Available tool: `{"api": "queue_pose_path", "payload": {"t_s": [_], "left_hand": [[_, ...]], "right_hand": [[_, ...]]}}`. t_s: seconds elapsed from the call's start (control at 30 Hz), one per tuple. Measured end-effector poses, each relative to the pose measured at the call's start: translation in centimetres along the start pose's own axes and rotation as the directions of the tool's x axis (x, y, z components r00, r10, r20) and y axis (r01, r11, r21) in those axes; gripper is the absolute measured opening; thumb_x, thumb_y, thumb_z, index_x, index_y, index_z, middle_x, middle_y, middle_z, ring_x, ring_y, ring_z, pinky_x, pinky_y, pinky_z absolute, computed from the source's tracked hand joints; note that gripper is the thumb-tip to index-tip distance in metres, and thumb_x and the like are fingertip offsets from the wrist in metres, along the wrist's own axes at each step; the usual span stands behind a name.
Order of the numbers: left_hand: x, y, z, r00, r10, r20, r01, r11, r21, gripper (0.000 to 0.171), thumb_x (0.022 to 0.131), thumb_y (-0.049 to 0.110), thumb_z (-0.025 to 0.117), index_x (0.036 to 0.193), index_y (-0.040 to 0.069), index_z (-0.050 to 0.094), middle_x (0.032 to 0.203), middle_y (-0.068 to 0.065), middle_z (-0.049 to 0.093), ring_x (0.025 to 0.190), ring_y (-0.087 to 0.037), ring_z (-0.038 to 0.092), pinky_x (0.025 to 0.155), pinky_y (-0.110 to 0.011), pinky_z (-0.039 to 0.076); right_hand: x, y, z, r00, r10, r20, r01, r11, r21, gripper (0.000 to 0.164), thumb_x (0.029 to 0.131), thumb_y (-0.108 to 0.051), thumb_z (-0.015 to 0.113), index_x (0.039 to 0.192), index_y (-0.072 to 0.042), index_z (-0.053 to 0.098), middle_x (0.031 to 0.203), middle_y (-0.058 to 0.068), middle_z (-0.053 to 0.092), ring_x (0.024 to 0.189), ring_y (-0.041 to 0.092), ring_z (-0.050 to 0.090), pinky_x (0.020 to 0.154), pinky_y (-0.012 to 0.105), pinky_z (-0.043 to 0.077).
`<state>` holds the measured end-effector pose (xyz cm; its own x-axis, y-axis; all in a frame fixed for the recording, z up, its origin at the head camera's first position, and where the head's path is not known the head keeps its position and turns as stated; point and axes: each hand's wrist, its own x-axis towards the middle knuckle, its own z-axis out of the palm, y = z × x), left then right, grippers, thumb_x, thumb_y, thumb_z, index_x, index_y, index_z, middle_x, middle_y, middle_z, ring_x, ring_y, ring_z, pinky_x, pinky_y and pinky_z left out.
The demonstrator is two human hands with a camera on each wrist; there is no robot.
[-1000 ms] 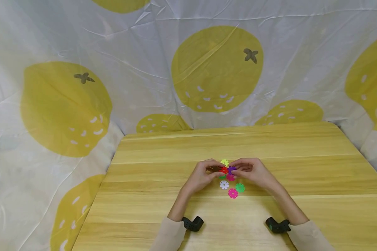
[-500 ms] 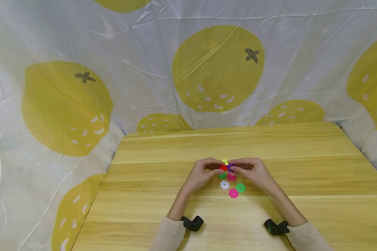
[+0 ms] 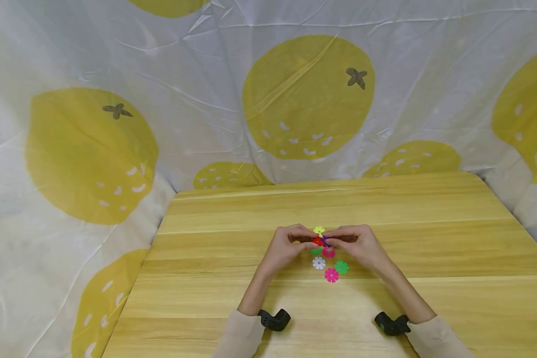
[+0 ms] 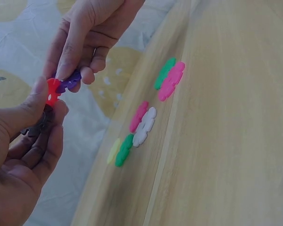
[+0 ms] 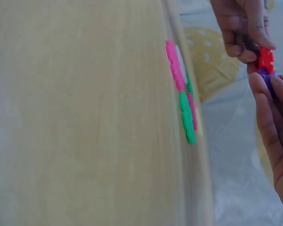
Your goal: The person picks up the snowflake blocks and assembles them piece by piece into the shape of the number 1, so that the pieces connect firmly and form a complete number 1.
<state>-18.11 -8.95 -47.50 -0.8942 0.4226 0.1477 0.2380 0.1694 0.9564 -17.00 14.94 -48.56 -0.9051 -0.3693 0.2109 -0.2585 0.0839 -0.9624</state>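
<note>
My left hand (image 3: 286,247) pinches a red notched interlocking disc (image 4: 52,92), with a dark disc (image 4: 39,125) beside it in the same fingers. Opposite, a purple interlocking disc (image 4: 70,81) is held between the thumb and fingers of my right hand (image 3: 361,244). The red and purple discs meet edge to edge; the right wrist view shows the purple one (image 5: 266,79) against the red one (image 5: 265,60). How deep their slots engage cannot be seen. Both hands are raised over the table, and fingers cover part of each held disc.
Loose discs lie on the wooden table (image 3: 232,293) below the hands: white (image 3: 319,263), pink (image 3: 331,275), green (image 3: 342,267), yellow (image 3: 319,230), another pink (image 3: 328,252) and another green (image 3: 315,250). A lemon-print cloth (image 3: 197,124) hangs behind the table.
The purple disc has turned and shifted slightly left against the red one, showing less of its face. My right hand has edged left. The loose discs stay in place.
</note>
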Motion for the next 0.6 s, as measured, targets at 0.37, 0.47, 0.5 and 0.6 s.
{"api": "queue_pose_path", "payload": {"t_s": [0.37, 0.47, 0.5, 0.6], "left_hand": [[-0.19, -0.29, -0.62, 1.000, -0.008, 0.009, 0.008, 1.000, -0.006, 0.020, 0.092, 0.013, 0.078, 0.110, 0.006, 0.081, 0.105, -0.014, 0.077, 0.096, -0.009, 0.069, 0.079, -0.020, 0.055], [-0.17, -0.26, -0.69, 1.000, -0.010, 0.010, 0.011, 1.000, -0.024, 0.020, 0.092, 0.013, 0.078, 0.110, 0.006, 0.081, 0.107, -0.015, 0.077, 0.096, -0.008, 0.070, 0.079, -0.020, 0.055], [-0.15, -0.26, -0.67, 1.000, -0.013, 0.011, 0.013, 0.999, -0.030, 0.020, 0.092, 0.013, 0.078, 0.110, 0.006, 0.081, 0.107, -0.015, 0.077, 0.096, -0.008, 0.070, 0.079, -0.020, 0.056], [-0.12, -0.30, -0.63, 0.999, -0.026, 0.021, 0.027, 0.999, -0.042, 0.020, 0.092, 0.013, 0.078, 0.111, 0.005, 0.080, 0.108, -0.016, 0.077, 0.096, -0.007, 0.071, 0.080, -0.021, 0.056]], "right_hand": [[-0.05, -0.17, 0.13, 0.998, 0.057, -0.017, -0.058, 0.998, -0.018, 0.029, 0.096, -0.014, 0.074, 0.123, -0.003, 0.075, 0.114, 0.018, 0.078, 0.094, 0.034, 0.077, 0.081, 0.035, 0.064], [-0.07, -0.29, 0.03, 0.999, 0.047, -0.014, -0.047, 0.999, -0.003, 0.028, 0.097, -0.012, 0.073, 0.123, -0.002, 0.075, 0.114, 0.020, 0.077, 0.093, 0.027, 0.078, 0.083, 0.039, 0.063], [-0.07, -0.31, 0.01, 0.999, 0.042, -0.010, -0.042, 0.999, 0.010, 0.027, 0.097, -0.011, 0.073, 0.122, -0.001, 0.075, 0.114, 0.021, 0.077, 0.093, 0.024, 0.079, 0.083, 0.040, 0.063], [-0.06, -0.27, 0.01, 0.999, 0.032, -0.004, -0.032, 0.999, 0.017, 0.025, 0.097, -0.010, 0.072, 0.120, -0.002, 0.076, 0.117, 0.021, 0.076, 0.094, 0.015, 0.078, 0.085, 0.040, 0.062]]}}
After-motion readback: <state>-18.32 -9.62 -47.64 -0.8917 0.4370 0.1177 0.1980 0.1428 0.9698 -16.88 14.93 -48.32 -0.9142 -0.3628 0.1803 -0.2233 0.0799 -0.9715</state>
